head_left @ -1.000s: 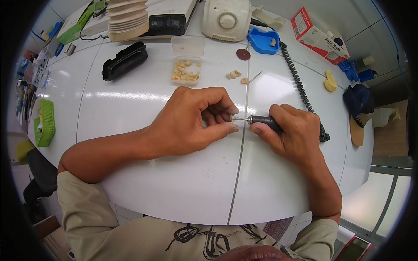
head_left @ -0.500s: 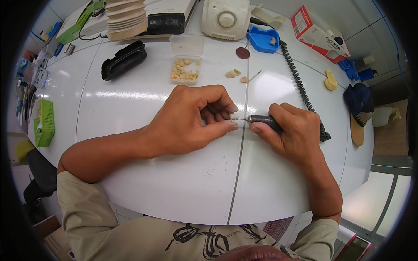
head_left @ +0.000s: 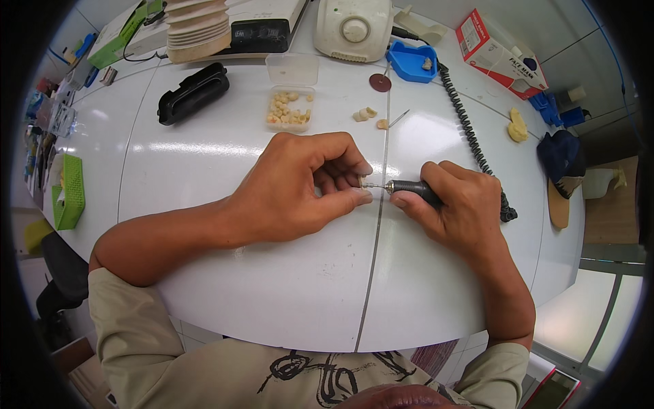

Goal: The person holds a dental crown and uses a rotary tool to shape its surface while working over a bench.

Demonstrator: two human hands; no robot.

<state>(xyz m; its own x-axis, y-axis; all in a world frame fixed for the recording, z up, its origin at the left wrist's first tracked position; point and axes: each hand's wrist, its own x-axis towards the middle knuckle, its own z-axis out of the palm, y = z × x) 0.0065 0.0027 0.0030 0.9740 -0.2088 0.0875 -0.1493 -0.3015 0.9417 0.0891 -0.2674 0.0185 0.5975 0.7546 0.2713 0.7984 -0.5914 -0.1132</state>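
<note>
My left hand (head_left: 286,191) pinches a small pale piece (head_left: 362,183) between thumb and index finger, its other fingers curled behind. My right hand (head_left: 463,204) grips a black rotary handpiece (head_left: 412,189), whose thin metal tip reaches to the pale piece. Beyond my hands sit a clear container (head_left: 289,109) of small tooth-coloured pieces with its lid open, a few loose pale pieces (head_left: 364,115), a thin metal bit (head_left: 402,117) and a dark red disc (head_left: 380,82).
Around them are a black case (head_left: 193,94), a white control unit (head_left: 351,27), blue tray (head_left: 409,61), coiled cord (head_left: 463,123), mask box (head_left: 501,51), yellow cast (head_left: 516,129), dark cap (head_left: 558,160) and green basket (head_left: 68,191). A ribbed hose (head_left: 197,31) stands at the back.
Very little differs from the earlier frames; both hands keep the same hold and position, with at most a very slight shift.
</note>
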